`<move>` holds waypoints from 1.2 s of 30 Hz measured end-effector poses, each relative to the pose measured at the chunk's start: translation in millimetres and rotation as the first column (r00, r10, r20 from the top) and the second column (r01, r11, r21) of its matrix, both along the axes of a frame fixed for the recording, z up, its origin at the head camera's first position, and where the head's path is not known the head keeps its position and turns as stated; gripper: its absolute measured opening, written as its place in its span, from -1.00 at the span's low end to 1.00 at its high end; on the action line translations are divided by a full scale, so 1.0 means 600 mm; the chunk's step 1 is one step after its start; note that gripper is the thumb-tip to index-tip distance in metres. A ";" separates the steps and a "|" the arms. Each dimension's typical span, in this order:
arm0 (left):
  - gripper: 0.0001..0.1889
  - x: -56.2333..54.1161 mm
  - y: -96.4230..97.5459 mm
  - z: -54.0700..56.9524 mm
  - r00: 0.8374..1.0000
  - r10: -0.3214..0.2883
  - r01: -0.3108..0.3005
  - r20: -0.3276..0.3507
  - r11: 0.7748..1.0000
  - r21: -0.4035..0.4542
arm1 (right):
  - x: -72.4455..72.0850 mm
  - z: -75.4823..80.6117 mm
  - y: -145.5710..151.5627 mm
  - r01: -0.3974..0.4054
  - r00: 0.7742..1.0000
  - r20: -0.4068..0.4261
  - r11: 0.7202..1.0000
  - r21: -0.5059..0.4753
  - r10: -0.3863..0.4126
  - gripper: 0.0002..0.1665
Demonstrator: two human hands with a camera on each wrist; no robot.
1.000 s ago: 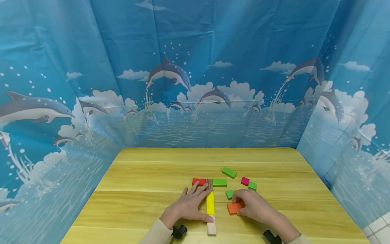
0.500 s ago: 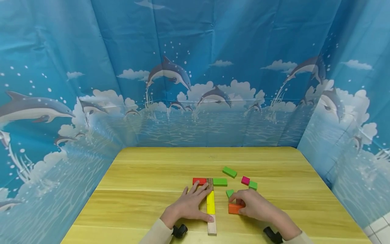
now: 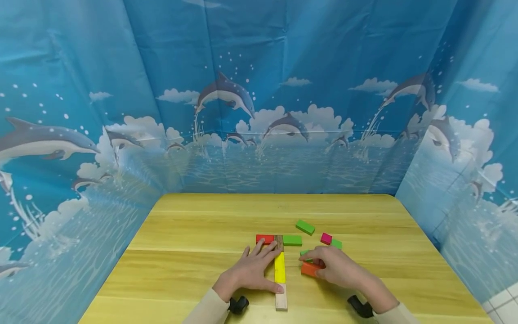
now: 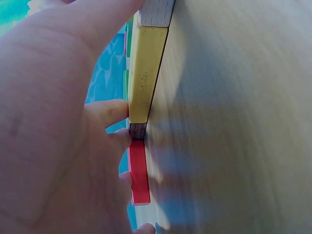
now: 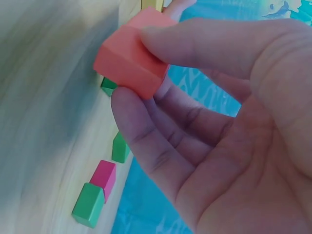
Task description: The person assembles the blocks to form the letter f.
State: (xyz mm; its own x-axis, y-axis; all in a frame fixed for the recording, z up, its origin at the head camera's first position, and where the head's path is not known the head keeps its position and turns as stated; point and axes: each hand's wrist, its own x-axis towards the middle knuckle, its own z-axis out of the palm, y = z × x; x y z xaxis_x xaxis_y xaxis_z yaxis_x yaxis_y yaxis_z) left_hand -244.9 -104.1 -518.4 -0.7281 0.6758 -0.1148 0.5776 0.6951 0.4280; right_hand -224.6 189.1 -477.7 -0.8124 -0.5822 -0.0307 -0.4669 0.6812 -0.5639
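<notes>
My left hand (image 3: pixel 252 272) lies spread along a T of wooden blocks, thumb on the pale block (image 3: pixel 281 302) at the near end. Its fingers reach across the yellow block (image 3: pixel 279 269) to the dark brown block (image 3: pixel 279 242) and the red block (image 3: pixel 264 237). A green block (image 3: pixel 292 240) forms the T's right arm. To the right of the stem, my right hand (image 3: pixel 341 267) pinches an orange block (image 5: pixel 129 61) between thumb and fingers. Just beyond it, the fingers partly hide a small green block (image 3: pixel 304 254).
Farther back on the wooden table (image 3: pixel 194 238) lies a loose green block (image 3: pixel 305 227). A pink block (image 3: pixel 326 238) sits against another small green block (image 3: pixel 337 244) behind my right hand. A blue dolphin curtain (image 3: pixel 259 171) hangs around the table.
The orange block has shifted slightly away from me in my right hand, whose fingers now reach over the small green block. My left hand stays in place on the T.
</notes>
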 end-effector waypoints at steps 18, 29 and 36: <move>0.12 -0.001 -0.002 -0.001 1.000 0.016 -0.016 0.001 1.000 -0.014 | -0.025 0.015 -0.027 0.106 0.991 -0.069 0.991 -0.087 -0.112 -0.52; 0.11 0.003 -0.001 -0.005 1.000 0.004 -0.004 -0.006 1.000 0.003 | -0.040 0.001 -0.042 0.192 0.974 -0.092 0.972 -0.138 -0.206 -0.48; 0.09 0.004 -0.001 -0.003 1.000 0.002 -0.002 0.006 1.000 0.007 | -0.054 -0.006 -0.048 0.204 0.970 -0.096 0.964 -0.169 -0.222 -0.51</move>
